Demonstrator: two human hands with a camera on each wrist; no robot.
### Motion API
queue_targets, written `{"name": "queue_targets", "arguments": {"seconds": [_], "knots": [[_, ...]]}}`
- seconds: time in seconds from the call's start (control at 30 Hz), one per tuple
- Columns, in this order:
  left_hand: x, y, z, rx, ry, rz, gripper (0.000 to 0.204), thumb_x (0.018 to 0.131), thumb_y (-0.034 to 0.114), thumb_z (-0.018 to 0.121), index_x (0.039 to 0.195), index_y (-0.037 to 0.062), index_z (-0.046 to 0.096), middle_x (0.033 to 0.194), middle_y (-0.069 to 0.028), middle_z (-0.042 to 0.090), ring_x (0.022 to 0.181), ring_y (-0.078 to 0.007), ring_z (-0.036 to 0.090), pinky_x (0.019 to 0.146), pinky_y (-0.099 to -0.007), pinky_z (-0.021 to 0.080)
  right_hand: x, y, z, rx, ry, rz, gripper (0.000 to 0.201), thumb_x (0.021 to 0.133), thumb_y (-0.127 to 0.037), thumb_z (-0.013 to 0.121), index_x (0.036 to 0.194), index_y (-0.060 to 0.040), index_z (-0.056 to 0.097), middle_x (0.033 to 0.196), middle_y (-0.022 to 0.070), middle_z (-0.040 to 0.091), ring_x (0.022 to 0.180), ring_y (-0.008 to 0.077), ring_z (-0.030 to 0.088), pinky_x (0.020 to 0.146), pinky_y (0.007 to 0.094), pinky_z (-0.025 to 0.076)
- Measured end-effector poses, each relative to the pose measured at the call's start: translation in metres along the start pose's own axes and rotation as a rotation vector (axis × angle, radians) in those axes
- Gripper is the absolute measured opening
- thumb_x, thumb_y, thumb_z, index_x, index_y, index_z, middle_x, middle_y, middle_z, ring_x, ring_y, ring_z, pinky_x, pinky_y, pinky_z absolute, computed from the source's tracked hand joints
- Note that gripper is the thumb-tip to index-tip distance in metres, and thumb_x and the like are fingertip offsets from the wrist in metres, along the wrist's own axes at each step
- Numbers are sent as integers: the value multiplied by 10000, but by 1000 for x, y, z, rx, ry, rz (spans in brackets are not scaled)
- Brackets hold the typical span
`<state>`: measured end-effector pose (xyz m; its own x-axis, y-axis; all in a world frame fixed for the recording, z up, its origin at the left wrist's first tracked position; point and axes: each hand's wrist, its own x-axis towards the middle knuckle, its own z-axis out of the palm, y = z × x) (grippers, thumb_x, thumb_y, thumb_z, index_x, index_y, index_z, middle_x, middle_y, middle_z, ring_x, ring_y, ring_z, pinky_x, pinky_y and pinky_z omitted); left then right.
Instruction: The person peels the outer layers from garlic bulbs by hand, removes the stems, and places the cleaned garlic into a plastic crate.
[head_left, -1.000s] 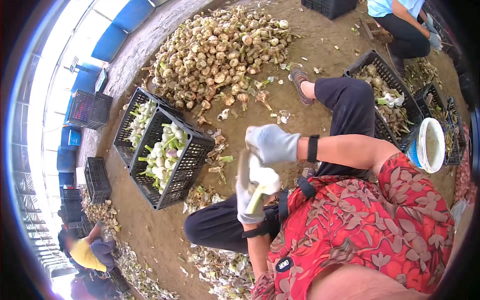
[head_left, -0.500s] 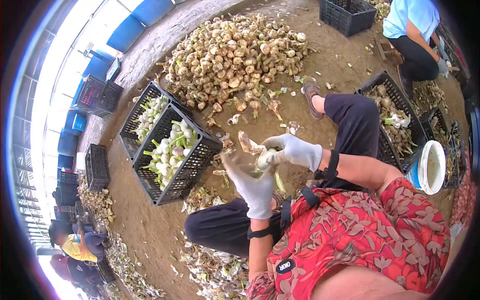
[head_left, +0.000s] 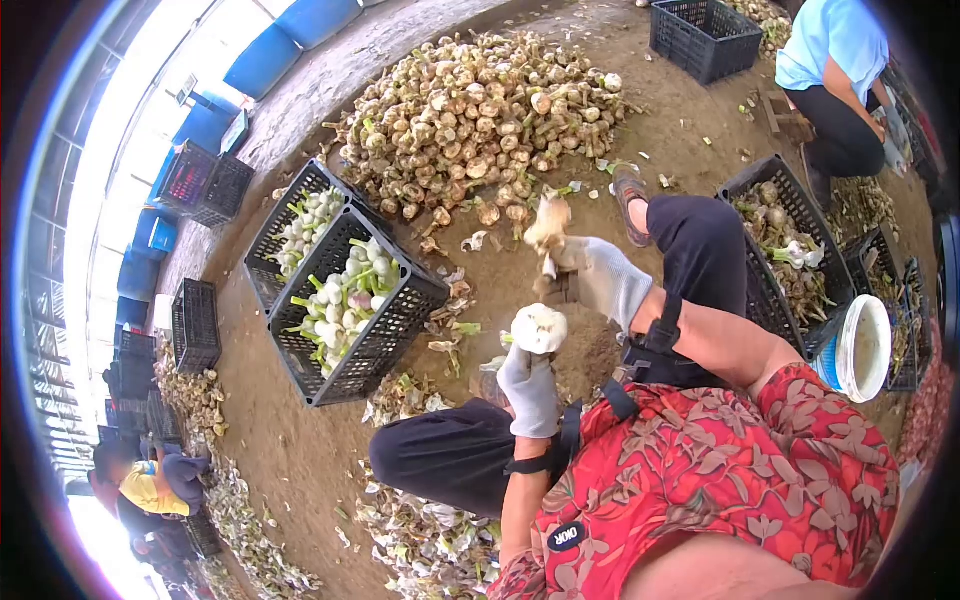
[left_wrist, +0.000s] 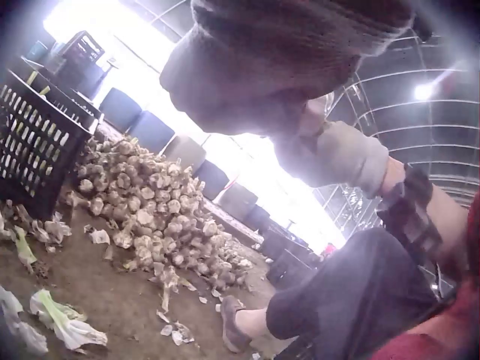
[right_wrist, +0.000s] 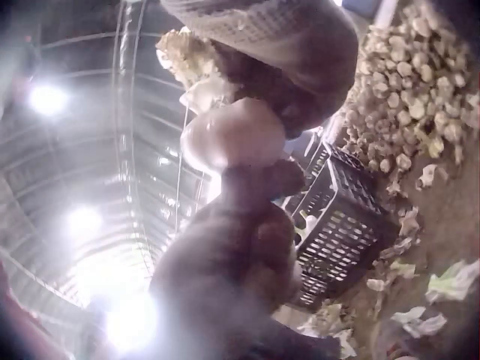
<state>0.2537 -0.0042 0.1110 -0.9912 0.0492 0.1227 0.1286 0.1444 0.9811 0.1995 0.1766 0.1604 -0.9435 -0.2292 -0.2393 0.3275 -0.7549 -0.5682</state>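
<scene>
Both hands wear pale knit gloves with darker fingers. My left hand (head_left: 530,390) grips a white garlic bulb (head_left: 538,328), its round side up and a green stem end sticking out to the side. Just above and to the right of it, my right hand (head_left: 605,280) pinches a piece of brown, dry garlic skin (head_left: 548,222) with a whitish strip below. In the right wrist view, the bulb (right_wrist: 234,136) sits between the two hands, overlapping the skin (right_wrist: 186,58). The left hand (left_wrist: 262,67) fills the top of the left wrist view and hides the bulb there.
A large heap of unpeeled garlic (head_left: 480,120) lies on the dirt floor ahead. Black crates (head_left: 355,310) of cleaned bulbs stand left of it. To the right are a crate of garlic (head_left: 780,235) and a white bucket (head_left: 862,348). Loose peelings (head_left: 430,545) cover the ground.
The hands were together, then the right held the bulb while the left spread beside it. Now the left holds the bulb, and the right has lifted away with the brown skin.
</scene>
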Motion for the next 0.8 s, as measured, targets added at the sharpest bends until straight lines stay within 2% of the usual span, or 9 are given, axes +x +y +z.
{"name": "queue_targets", "arguments": {"seconds": [0.07, 0.17, 0.2, 0.27, 0.33, 0.53, 0.6, 0.73, 0.8], "knots": [[0, -1, -1, 9, 16, -64, 187, 907, 33, 569, 1072, 25, 655, 822, -8, 664, 674, -63, 571, 589, -239, 475, 2, -9, 1, -226, 123, -20, 317, 919, -229, 605, 1157, -21, 578, 933, 79, 654, 903, 187, 635, 780, 313, 511], [0, 4, -1, -69, 18, -195, 195, 896, 16, 567, 1071, 26, 652, 794, -15, 661, 669, -69, 572, 594, -242, 478, 3, -6, 14, -831, -289, -336, 423, 921, -263, 633, 1238, -6, 521, 1004, 80, 611, 919, 211, 620, 823, 329, 510], [1, -1, -1, -37, 7, -181, 196, 896, 14, 565, 1071, 29, 651, 779, -12, 656, 663, -66, 569, 584, -239, 472, -15, -10, 28, -1089, -160, -194, 360, 869, -200, 686, 1158, -9, 586, 1061, 84, 580, 932, 198, 596, 811, 299, 495], [4, -13, 2, 16, 14, -92, 200, 902, 13, 553, 1081, 33, 639, 706, 10, 615, 614, -45, 533, 526, -225, 433, -21, -6, 34, -1410, -207, -423, 240, 798, -120, 703, 1009, -18, 653, 972, 94, 612, 871, 211, 619, 774, 307, 499], [1, 4, 6, -34, 36, -162, 147, 928, 65, 577, 1051, 35, 652, 674, 16, 604, 539, -22, 485, 459, -193, 369, -10, 0, 25, -1521, -100, -545, 135, 748, -107, 681, 853, -27, 660, 809, 114, 639, 780, 259, 648, 712, 345, 503], [6, 16, 7, -130, 13, -520, 229, 958, 274, 594, 955, 50, 640, 632, 22, 581, 487, -27, 465, 423, -203, 342, -1, -11, 42, -1487, -154, -281, 144, 767, -143, 669, 861, -34, 671, 882, 122, 657, 849, 280, 652, 735, 360, 508], [7, 17, 7, -115, 39, -465, 226, 962, 267, 585, 940, 49, 642, 637, 18, 574, 498, -32, 472, 444, -199, 356, 1, -6, 41, -1529, -182, -421, 138, 761, -106, 691, 870, -25, 668, 874, 120, 659, 817, 248, 654, 718, 340, 508], [9, 1, 8, -134, 65, -413, 189, 960, 228, 584, 949, 49, 642, 657, 24, 574, 518, -32, 473, 458, -197, 357, 21, -10, 28, -1374, -192, -211, 126, 747, -30, 666, 872, -26, 683, 855, 124, 652, 816, 262, 654, 726, 334, 513], [8, -7, 8, -165, 67, -410, 159, 957, 199, 587, 957, 50, 643, 671, 30, 578, 528, -33, 471, 461, -197, 351, 26, -11, 28, -1578, -219, -424, 101, 769, -64, 645, 859, -18, 652, 819, 136, 633, 791, 301, 638, 691, 366, 504]]}}
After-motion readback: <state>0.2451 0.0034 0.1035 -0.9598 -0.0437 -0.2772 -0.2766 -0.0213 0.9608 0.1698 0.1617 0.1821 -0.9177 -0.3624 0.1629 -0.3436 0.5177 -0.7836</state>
